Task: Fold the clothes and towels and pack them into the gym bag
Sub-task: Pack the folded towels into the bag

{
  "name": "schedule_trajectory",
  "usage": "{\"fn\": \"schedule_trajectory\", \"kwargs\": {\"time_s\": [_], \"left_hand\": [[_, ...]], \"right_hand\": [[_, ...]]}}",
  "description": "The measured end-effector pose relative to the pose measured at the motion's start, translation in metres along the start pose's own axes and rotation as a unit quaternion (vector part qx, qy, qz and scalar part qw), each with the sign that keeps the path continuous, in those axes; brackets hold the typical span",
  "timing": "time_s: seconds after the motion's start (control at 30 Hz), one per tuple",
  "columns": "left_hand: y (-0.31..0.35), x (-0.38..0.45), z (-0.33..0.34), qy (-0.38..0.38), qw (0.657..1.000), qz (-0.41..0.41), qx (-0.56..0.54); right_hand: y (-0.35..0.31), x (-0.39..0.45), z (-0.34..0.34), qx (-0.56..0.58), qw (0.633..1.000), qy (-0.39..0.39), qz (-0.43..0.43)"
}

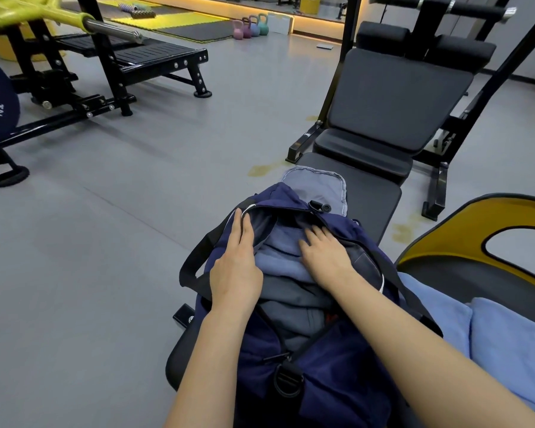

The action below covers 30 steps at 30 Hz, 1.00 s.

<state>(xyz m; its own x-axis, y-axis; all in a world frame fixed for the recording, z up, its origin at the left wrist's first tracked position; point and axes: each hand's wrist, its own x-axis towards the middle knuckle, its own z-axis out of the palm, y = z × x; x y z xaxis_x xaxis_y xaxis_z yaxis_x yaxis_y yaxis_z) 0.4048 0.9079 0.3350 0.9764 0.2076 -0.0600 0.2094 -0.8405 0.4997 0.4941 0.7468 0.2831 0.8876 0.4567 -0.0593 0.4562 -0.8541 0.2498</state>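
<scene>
Two hands at one navy gym bag [337, 375], contents partly hidden, left hand [233, 270] flat-fingered on its rim, right hand [325, 253] flat-fingered, pressing blue folded cloth [278, 257], one light-blue towel [488, 341] cut off.

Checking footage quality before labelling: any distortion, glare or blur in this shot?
Head view: wide-angle bending curves the frame edges; a bright light strip glares along the far wall; hands and gym bag are evenly lit and sharp; distant kettlebells look soft.
</scene>
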Motion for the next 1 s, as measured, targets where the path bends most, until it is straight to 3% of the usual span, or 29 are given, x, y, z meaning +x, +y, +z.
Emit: {"fn": "schedule_trajectory", "kwargs": {"time_s": [0.07, 0.1, 0.2, 0.33, 0.63, 0.77, 1.0], "left_hand": [[0.0, 0.0, -0.001, -0.002, 1.0, -0.002, 0.002], [0.0, 0.0, -0.001, -0.004, 1.0, -0.001, 0.006], [0.0, -0.001, -0.001, -0.008, 1.0, 0.006, 0.004], [-0.001, -0.002, 0.0, -0.011, 1.0, 0.01, 0.002], [0.0, -0.002, 0.0, -0.021, 1.0, 0.006, -0.002], [-0.001, 0.0, 0.002, -0.024, 1.0, 0.009, 0.005], [0.001, -0.001, 0.003, -0.031, 0.999, 0.015, 0.02]], "right_hand": [[-0.008, -0.002, 0.002, 0.061, 0.988, 0.081, -0.119], [-0.013, -0.006, 0.001, 0.11, 0.981, 0.051, -0.149], [-0.019, -0.013, -0.002, 0.084, 0.99, -0.021, -0.109], [-0.023, -0.021, -0.009, 0.083, 0.994, 0.012, -0.067], [-0.016, -0.003, 0.014, 0.304, 0.949, -0.078, -0.008], [-0.016, -0.002, 0.021, 0.182, 0.977, -0.105, -0.034], [-0.017, -0.002, 0.03, 0.199, 0.96, -0.197, 0.019]]}}
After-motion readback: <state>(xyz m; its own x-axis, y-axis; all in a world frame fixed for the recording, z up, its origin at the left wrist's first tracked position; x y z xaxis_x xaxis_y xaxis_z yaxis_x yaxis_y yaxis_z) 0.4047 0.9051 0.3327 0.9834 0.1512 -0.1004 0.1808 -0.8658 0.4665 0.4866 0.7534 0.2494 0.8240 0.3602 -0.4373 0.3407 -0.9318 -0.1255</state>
